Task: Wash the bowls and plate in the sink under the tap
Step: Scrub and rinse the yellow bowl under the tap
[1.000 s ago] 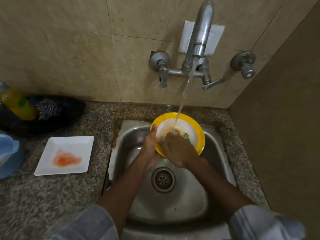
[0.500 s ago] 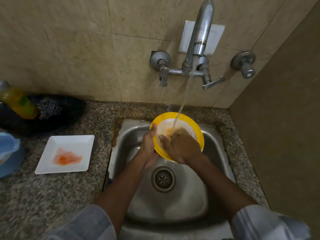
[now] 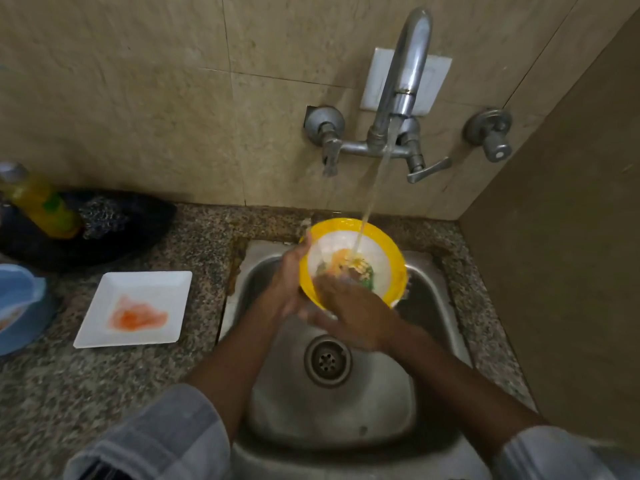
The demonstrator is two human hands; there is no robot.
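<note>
While water from the tap (image 3: 403,74) is poured into the bowl (image 3: 381,252), the bowl is held over the sink (image 3: 346,410), tilted toward the person. It is gripped at its left rim by the left hand (image 3: 289,289), thumb curled over the edge and the other fingers hidden beneath. The right hand (image 3: 349,317) is laid across the near rim; whether its blurred fingertips are spread or pressed together cannot be told. Compared with half a second ago, that hand has been drawn back toward the near edge, so that more of the white inside is uncovered, with orange, yellow and green residue seen where the stream lands. Rubbing is judged to be mid-stroke, and this bowl is not yet clean. A plate (image 3: 135,310) smeared with orange is left on the counter (image 3: 194,244), well apart from the sink, unwashed.
</note>
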